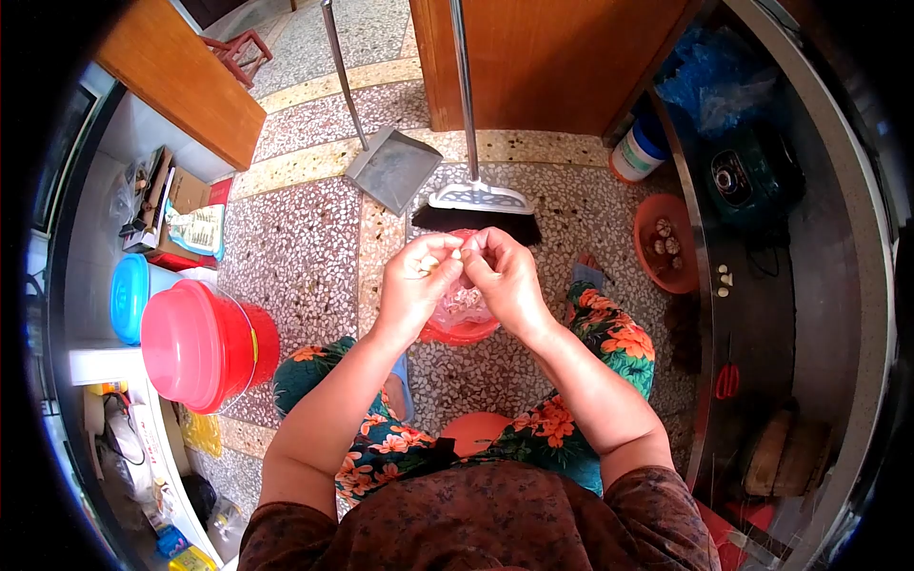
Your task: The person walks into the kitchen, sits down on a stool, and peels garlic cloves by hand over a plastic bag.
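My left hand (411,285) and my right hand (509,285) meet at the fingertips above a red basin (466,337). Pale garlic cloves (427,264) lie in the curled fingers of my left hand. Both hands pinch at a small whitish piece, apparently a garlic clove, mostly hidden by the fingers. Beneath them, the basin is lined with clear plastic and holds pale scraps (462,303) that look like garlic skins. To the right, an orange bowl (647,262) contains several garlic bulbs (665,238). A few loose cloves (724,281) lie on the dark shelf beside it.
Ahead are a grey dustpan (392,171) and a broom (481,198). A lidded red bucket (205,343) and a blue-lidded tub (133,297) stand left. Red-handled scissors (727,379) and a dark green appliance (752,176) are on the right shelf, near a white bucket (638,152).
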